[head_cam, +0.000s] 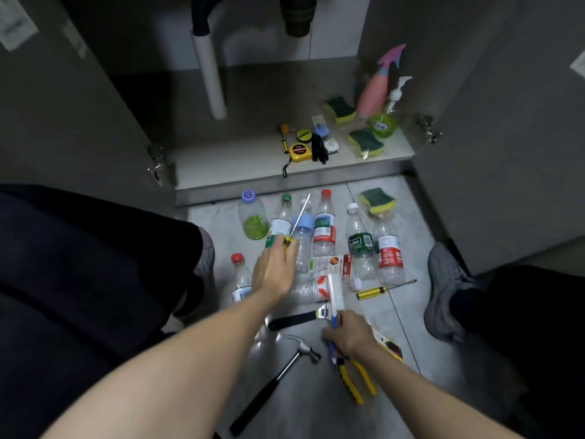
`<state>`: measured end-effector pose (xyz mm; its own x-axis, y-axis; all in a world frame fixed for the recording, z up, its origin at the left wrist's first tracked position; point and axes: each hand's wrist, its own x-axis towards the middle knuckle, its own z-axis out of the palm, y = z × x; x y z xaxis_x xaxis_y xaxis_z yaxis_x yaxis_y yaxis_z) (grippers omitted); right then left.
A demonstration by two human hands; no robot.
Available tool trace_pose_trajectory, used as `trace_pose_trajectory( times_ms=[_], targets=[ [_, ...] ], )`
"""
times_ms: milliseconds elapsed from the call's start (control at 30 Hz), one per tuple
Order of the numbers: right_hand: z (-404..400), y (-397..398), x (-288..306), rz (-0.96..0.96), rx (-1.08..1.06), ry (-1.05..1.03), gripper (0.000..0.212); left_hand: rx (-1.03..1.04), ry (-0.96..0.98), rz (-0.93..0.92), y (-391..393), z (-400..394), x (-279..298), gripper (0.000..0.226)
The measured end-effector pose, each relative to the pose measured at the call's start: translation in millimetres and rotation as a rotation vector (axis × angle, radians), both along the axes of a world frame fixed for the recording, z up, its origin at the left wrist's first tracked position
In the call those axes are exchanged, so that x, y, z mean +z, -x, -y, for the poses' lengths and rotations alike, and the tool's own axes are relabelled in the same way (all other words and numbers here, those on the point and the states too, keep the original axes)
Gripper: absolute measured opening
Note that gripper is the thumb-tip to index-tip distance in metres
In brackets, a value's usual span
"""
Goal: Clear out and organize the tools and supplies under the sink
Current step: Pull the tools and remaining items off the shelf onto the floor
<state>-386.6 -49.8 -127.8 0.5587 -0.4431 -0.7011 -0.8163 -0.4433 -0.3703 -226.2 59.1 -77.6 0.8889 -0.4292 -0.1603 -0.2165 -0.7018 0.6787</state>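
Note:
My left hand [274, 271] grips a yellow-handled screwdriver [300, 216], its metal shaft pointing up toward the cabinet. My right hand [348, 331] holds a flat white-and-blue tool [335, 293] upright, low over the floor. Several plastic bottles [324, 228] lie on the tiles between my hands and the cabinet. A second yellow screwdriver [381, 289], a black-handled wrench [296, 320], a hammer [278, 380] and yellow pliers [354, 380] lie around my right hand. On the cabinet floor [221, 163] sit a yellow tape measure [300, 152], sponges [362, 141] and a pink spray bottle [375, 90].
The cabinet doors [63, 115] stand open on both sides. A white drain pipe [210, 74] stands in the cabinet's middle. My knee [95, 264] is at the left and my grey shoe [448, 289] at the right. Another sponge [378, 201] lies on the floor near the cabinet's sill.

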Motion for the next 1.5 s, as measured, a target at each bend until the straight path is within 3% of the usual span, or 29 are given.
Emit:
trace_pose_trajectory(
  times_ms=[267, 367, 500, 600, 733, 900, 967, 1133, 1333, 1400, 1500],
  targets=[
    [-42, 72, -26, -0.258, 0.136, -0.086, 0.028, -0.349, -0.287, -0.162, 61, -72, -40, 0.022],
    [-41, 65, -28, -0.22, 0.108, -0.085, 0.027, -0.232, -0.298, -0.217, 52, -69, -37, 0.018],
    [-31, 38, -23, -0.06, -0.004, -0.06, 0.009, 0.108, -0.32, -0.322, 20, -49, -37, 0.016],
    [-16, 20, -25, 0.061, -0.115, -0.095, 0.025, 0.326, -0.273, -0.45, -6, -33, -40, 0.038],
    [1, -1, -25, 0.125, -0.26, -0.176, 0.029, 0.365, -0.271, -0.514, -32, -19, -50, 0.041],
    [27, -38, -14, 0.217, -0.286, -0.201, 0.031, 0.146, -0.584, -0.32, -49, -23, -60, 0.033],
    [43, -58, -6, 0.262, -0.271, -0.219, 0.029, 0.075, -0.616, -0.225, -56, -29, -62, 0.033],
    [97, -138, 22, 0.324, -0.174, -0.102, 0.02, -0.127, -0.466, 0.134, -95, -16, -37, 0.023],
    [150, -235, 56, 0.388, -0.07, 0.044, 0.02, -0.381, -0.264, 0.388, -171, 52, 21, 0.013],
    [163, -260, 63, 0.41, -0.054, 0.08, 0.019, -0.398, -0.354, 0.409, -206, 79, 36, 0.015],
    [175, -297, 70, 0.444, -0.014, 0.16, 0.013, -0.302, -0.493, 0.293, -261, 111, 42, 0.028]
  ],
)
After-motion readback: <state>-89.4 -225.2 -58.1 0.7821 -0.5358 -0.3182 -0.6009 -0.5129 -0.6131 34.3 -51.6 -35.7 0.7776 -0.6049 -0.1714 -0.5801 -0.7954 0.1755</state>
